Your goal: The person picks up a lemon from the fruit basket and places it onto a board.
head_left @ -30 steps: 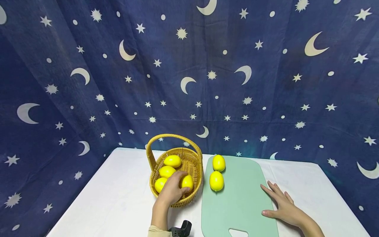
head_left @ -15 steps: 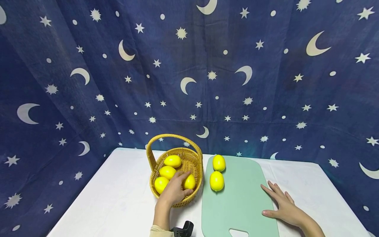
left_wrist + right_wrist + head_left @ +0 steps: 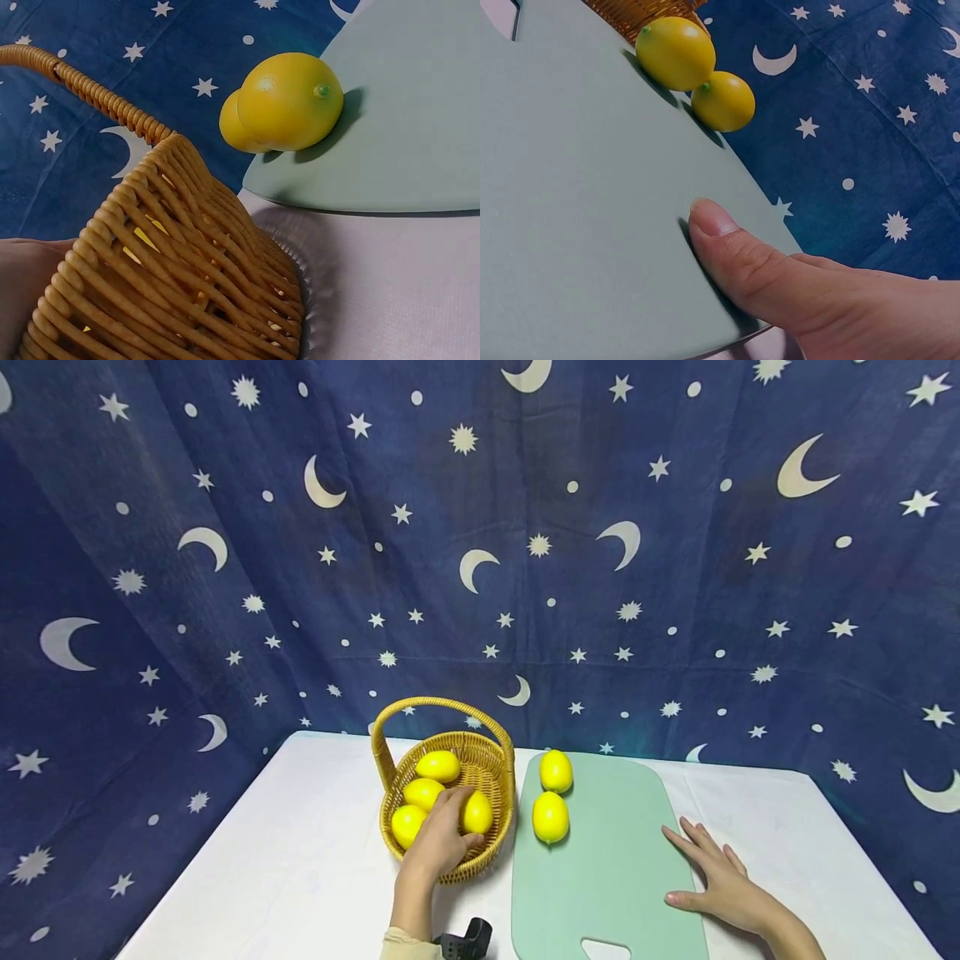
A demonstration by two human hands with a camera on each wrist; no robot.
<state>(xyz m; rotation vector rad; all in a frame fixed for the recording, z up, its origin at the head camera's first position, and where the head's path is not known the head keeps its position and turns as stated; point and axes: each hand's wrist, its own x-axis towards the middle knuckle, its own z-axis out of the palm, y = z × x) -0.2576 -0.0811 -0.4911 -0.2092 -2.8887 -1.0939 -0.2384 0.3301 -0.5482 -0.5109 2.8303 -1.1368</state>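
Observation:
My left hand [image 3: 441, 837] reaches into a wicker basket [image 3: 501, 852] and grips a yellow lemon [image 3: 477, 812] between thumb and fingers. Several other lemons [image 3: 438, 766] lie on the basket's left side. In the left wrist view the basket's woven wall [image 3: 202, 255] hides most of that hand [image 3: 30, 281]. Two lemons [image 3: 551, 817] sit one behind the other on the pale green cutting board [image 3: 615, 852], near its far left corner. With fingers spread, my right hand [image 3: 712, 877] lies at the board's right edge. Its thumb [image 3: 739, 259] is over the board and holds nothing.
The basket's tall arched handle [image 3: 442, 703] rises above its opening. A white cloth [image 3: 300, 860] covers the table, and a dark blue curtain [image 3: 420, 577] with moons and stars hangs behind it. The board has a handle cutout [image 3: 606, 950] at its near end.
Inside the basket, my left hand and the lemon in it have shifted slightly right, then slightly up in the view. My right hand has stayed in place.

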